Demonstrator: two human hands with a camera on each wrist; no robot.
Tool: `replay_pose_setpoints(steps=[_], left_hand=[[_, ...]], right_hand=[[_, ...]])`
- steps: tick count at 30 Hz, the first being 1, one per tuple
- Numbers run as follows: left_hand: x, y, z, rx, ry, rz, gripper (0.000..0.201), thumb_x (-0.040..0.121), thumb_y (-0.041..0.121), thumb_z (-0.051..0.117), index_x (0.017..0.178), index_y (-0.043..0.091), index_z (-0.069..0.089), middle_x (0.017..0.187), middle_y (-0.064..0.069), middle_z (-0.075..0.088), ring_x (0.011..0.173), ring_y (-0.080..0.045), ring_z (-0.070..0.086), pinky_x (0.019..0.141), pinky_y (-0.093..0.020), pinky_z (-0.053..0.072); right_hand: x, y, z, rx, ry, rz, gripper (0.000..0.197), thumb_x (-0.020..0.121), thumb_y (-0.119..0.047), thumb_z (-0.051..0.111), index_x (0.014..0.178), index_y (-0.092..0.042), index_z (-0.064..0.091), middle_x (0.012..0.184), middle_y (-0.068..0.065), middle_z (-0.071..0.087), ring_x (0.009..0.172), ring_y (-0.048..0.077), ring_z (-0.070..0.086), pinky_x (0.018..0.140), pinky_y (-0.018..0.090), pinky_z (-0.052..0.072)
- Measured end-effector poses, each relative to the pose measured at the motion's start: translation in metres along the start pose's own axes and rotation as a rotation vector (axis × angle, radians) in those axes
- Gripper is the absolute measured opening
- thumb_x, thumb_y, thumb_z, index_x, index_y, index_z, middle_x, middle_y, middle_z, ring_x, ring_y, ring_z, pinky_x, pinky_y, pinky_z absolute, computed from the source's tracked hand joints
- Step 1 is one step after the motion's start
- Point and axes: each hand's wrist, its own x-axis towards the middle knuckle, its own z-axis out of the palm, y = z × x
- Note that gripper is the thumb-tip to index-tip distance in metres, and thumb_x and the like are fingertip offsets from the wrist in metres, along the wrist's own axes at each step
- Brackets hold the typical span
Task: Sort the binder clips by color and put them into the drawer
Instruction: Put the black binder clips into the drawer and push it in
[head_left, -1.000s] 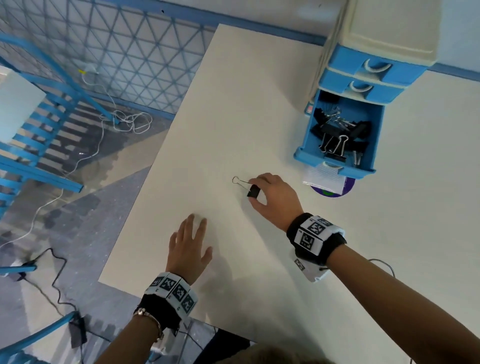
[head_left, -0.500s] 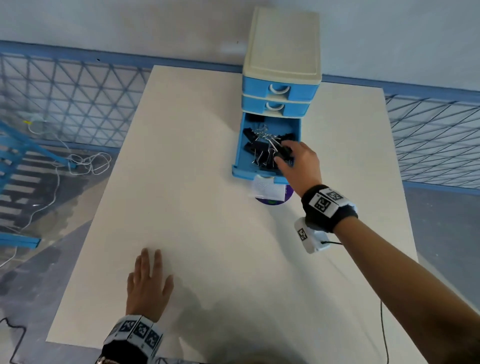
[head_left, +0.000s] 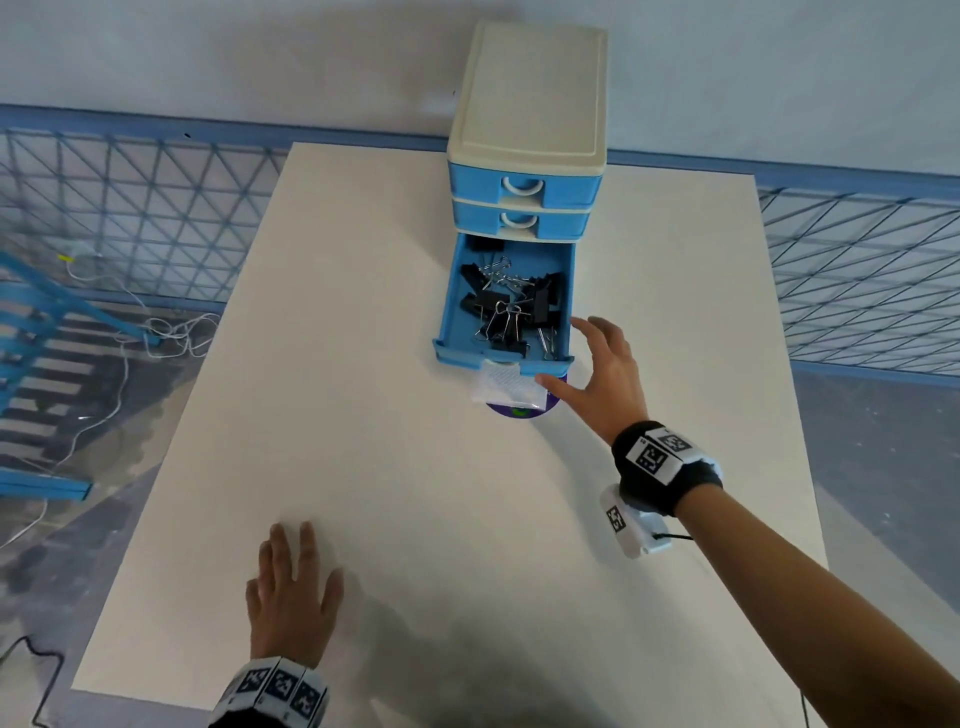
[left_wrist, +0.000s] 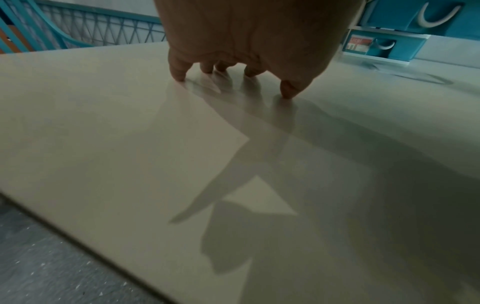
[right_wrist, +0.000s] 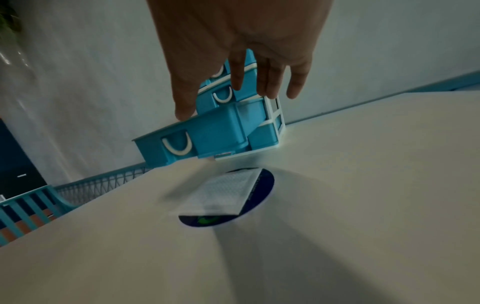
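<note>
A small blue drawer unit (head_left: 527, 124) with a cream top stands at the table's far edge. Its bottom drawer (head_left: 451, 332) is pulled out and holds several black binder clips (head_left: 511, 309). My right hand (head_left: 597, 374) hovers open just right of the drawer's front corner, fingers spread, holding nothing; in the right wrist view the right hand (right_wrist: 241, 86) has its thumb near the drawer (right_wrist: 207, 133) rim. My left hand (head_left: 291, 587) lies flat on the table near the front edge, and the left hand's fingertips (left_wrist: 287, 90) touch the surface.
A white packet (head_left: 501, 387) lies on a purple disc (head_left: 519, 410) just before the open drawer. The cream table (head_left: 363, 467) ends at a blue mesh fence (head_left: 130, 218) behind and at drops on the left and front. Cables (head_left: 171, 332) lie on the floor left.
My right hand carried a black clip from the table's middle to the drawer, let it go there, and now has drawn back open. The left hand stayed flat on the table.
</note>
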Motion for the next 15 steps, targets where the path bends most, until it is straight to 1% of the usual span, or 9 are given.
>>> replay_pose_setpoints(steps=[2, 4, 6, 8, 10, 12, 13, 14, 15], left_hand=[[-0.004, 0.002, 0.001, -0.002, 0.011, -0.015, 0.071, 0.083, 0.050, 0.033, 0.142, 0.012, 0.026, 0.149, -0.023, 0.020, 0.133, -0.043, 0.022, 0.099, -0.062, 0.029], [-0.005, 0.003, 0.002, -0.018, 0.012, -0.021, 0.067, 0.088, 0.042, 0.043, 0.143, 0.013, 0.019, 0.151, -0.021, 0.016, 0.136, -0.040, 0.017, 0.102, -0.061, 0.026], [-0.005, 0.004, -0.001, -0.026, 0.009, -0.021, 0.069, 0.086, 0.045, 0.041, 0.143, 0.014, 0.019, 0.151, -0.019, 0.014, 0.136, -0.039, 0.016, 0.102, -0.059, 0.026], [-0.004, 0.003, -0.002, -0.028, 0.002, -0.015, 0.070, 0.085, 0.046, 0.040, 0.143, 0.013, 0.019, 0.151, -0.020, 0.014, 0.136, -0.040, 0.016, 0.101, -0.059, 0.027], [-0.003, 0.001, -0.001, -0.026, -0.001, -0.011, 0.069, 0.087, 0.045, 0.043, 0.143, 0.012, 0.020, 0.150, -0.022, 0.016, 0.135, -0.041, 0.018, 0.100, -0.060, 0.030], [-0.002, 0.001, 0.000, -0.023, -0.009, -0.002, 0.075, 0.080, 0.055, 0.031, 0.140, 0.009, 0.029, 0.147, -0.025, 0.024, 0.131, -0.045, 0.026, 0.094, -0.061, 0.035], [-0.002, 0.001, 0.000, -0.024, -0.022, 0.003, 0.079, 0.077, 0.057, 0.026, 0.139, 0.008, 0.033, 0.145, -0.026, 0.027, 0.129, -0.047, 0.029, 0.091, -0.061, 0.037], [-0.002, 0.001, 0.001, -0.027, -0.031, 0.013, 0.080, 0.075, 0.057, 0.024, 0.138, 0.008, 0.035, 0.144, -0.027, 0.029, 0.127, -0.048, 0.031, 0.090, -0.062, 0.038], [-0.002, 0.001, 0.001, -0.027, -0.034, 0.021, 0.081, 0.075, 0.057, 0.023, 0.137, 0.008, 0.035, 0.143, -0.028, 0.030, 0.127, -0.048, 0.032, 0.089, -0.062, 0.039]], right_hand=[[0.001, -0.001, 0.001, -0.032, 0.030, -0.032, 0.065, 0.070, -0.036, 0.075, 0.125, -0.011, 0.050, 0.137, 0.019, 0.041, 0.126, 0.035, 0.040, 0.106, 0.051, 0.034], [0.007, -0.004, 0.001, -0.096, 0.042, -0.093, 0.064, 0.070, -0.040, 0.075, 0.123, -0.012, 0.052, 0.138, 0.021, 0.039, 0.128, 0.038, 0.037, 0.105, 0.051, 0.030], [0.018, -0.008, 0.001, -0.210, 0.017, -0.169, 0.069, 0.068, -0.045, 0.074, 0.124, -0.012, 0.050, 0.142, 0.024, 0.035, 0.133, 0.041, 0.029, 0.107, 0.056, 0.024], [0.030, -0.013, 0.000, -0.337, -0.043, -0.235, 0.070, 0.070, -0.050, 0.070, 0.125, -0.011, 0.051, 0.145, 0.022, 0.033, 0.138, 0.038, 0.022, 0.110, 0.059, 0.014], [0.039, -0.019, 0.000, -0.429, -0.102, -0.320, 0.065, 0.074, -0.055, 0.060, 0.120, -0.009, 0.056, 0.141, 0.018, 0.042, 0.137, 0.032, 0.026, 0.112, 0.057, 0.008], [0.042, -0.023, 0.003, -0.516, -0.160, -0.403, 0.062, 0.078, -0.056, 0.052, 0.111, -0.005, 0.062, 0.131, 0.016, 0.053, 0.133, 0.030, 0.035, 0.113, 0.053, 0.008], [0.042, -0.025, 0.004, -0.568, -0.195, -0.429, 0.061, 0.080, -0.056, 0.051, 0.108, -0.003, 0.063, 0.130, 0.017, 0.053, 0.132, 0.031, 0.036, 0.114, 0.051, 0.009], [0.043, -0.025, 0.006, -0.620, -0.226, -0.437, 0.061, 0.082, -0.056, 0.049, 0.107, -0.002, 0.063, 0.133, 0.017, 0.050, 0.132, 0.031, 0.034, 0.114, 0.050, 0.008], [0.044, -0.026, 0.007, -0.669, -0.249, -0.431, 0.063, 0.083, -0.056, 0.047, 0.110, -0.001, 0.061, 0.137, 0.017, 0.046, 0.134, 0.030, 0.031, 0.114, 0.049, 0.008]])
